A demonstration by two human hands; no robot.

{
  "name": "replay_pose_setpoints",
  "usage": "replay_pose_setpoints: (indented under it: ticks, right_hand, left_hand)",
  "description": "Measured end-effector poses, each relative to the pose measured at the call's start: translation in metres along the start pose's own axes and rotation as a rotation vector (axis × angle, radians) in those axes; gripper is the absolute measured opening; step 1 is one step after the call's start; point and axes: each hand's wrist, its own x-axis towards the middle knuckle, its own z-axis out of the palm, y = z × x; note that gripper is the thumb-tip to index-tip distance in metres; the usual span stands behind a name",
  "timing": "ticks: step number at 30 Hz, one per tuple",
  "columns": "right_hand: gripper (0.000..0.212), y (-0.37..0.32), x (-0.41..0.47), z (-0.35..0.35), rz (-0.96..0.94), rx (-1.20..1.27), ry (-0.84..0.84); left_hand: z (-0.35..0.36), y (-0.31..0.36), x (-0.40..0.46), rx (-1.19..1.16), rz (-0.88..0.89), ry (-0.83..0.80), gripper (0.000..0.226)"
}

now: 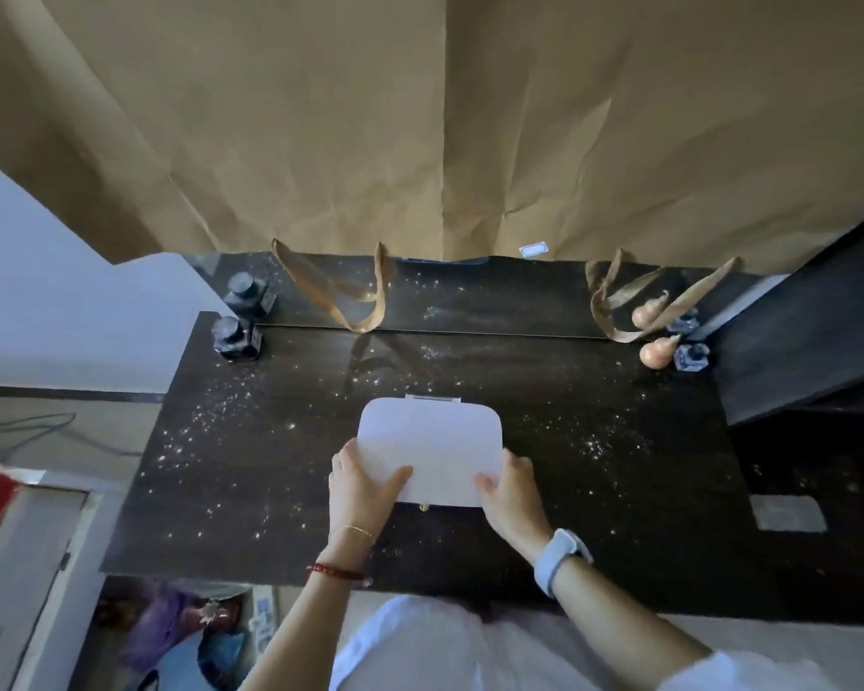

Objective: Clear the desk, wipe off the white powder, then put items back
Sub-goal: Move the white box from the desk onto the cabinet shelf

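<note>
A flat white device (430,448) was gripped at its near corners by the left hand (360,478) and right hand (512,486) on the powder-strewn counter (619,491), clearing judged underway, lifting it away next.

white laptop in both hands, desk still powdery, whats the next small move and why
Probably lift the white laptop clear of the desk and set it aside. Both the left hand and the right hand grip its near edge, white powder is scattered around it, and the ink bottle, gourd and small holder remain at the back, so clearing isn't finished.
</note>
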Motion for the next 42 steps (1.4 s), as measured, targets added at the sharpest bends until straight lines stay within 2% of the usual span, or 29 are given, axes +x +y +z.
replay_pose_setpoints:
  ticks: [3, 6, 8, 14, 17, 20, 21, 23, 24, 27, 30, 38, 42]
  right_hand:
    - [0.041, 0.017, -0.006, -0.018, -0.006, 0.113, 0.081]
    - [0.048, 0.050, -0.016, -0.046, -0.013, 0.254, 0.219]
    - [0.039, 0.066, -0.030, -0.072, 0.018, 0.314, 0.354]
    - [0.034, 0.142, -0.063, -0.147, 0.043, 0.443, 0.688]
    - [0.043, 0.190, -0.073, -0.197, 0.037, 0.472, 0.766]
    - [0.027, 0.236, -0.073, -0.254, 0.027, 0.473, 0.828]
    - [0.033, 0.249, -0.071, -0.272, 0.019, 0.470, 0.842]
    - [0.061, 0.267, -0.064, -0.309, -0.011, 0.442, 0.854]
    - [0.066, 0.272, -0.059, -0.326, -0.008, 0.457, 0.850]
    - [0.053, 0.271, -0.035, -0.367, -0.037, 0.461, 0.782]
    - [0.045, 0.266, 0.002, -0.398, -0.094, 0.356, 0.735]
    - [0.059, 0.258, 0.072, -0.428, -0.034, 0.180, 0.568]
    - [0.060, 0.256, 0.089, -0.434, -0.063, 0.077, 0.577]
  left_hand:
    - [0.006, 0.021, -0.011, -0.054, 0.121, -0.002, 0.078]
    - [0.021, 0.059, -0.026, -0.088, 0.300, -0.056, 0.060]
    - [0.041, 0.082, -0.039, -0.084, 0.403, -0.134, 0.060]
    - [0.137, 0.135, -0.096, -0.032, 0.645, -0.306, 0.071]
    - [0.194, 0.164, -0.135, -0.022, 0.745, -0.313, 0.072]
    - [0.247, 0.191, -0.177, -0.043, 0.773, -0.312, 0.073]
    - [0.264, 0.199, -0.188, -0.053, 0.785, -0.310, 0.074]
    - [0.292, 0.220, -0.205, -0.052, 0.776, -0.322, 0.076]
    - [0.304, 0.231, -0.211, -0.048, 0.762, -0.323, 0.077]
    - [0.330, 0.264, -0.214, -0.051, 0.725, -0.273, 0.078]
    - [0.346, 0.292, -0.202, -0.031, 0.628, -0.240, 0.080]
    - [0.373, 0.322, -0.167, 0.054, 0.450, -0.197, 0.081]
    - [0.384, 0.332, -0.155, 0.092, 0.431, -0.182, 0.081]
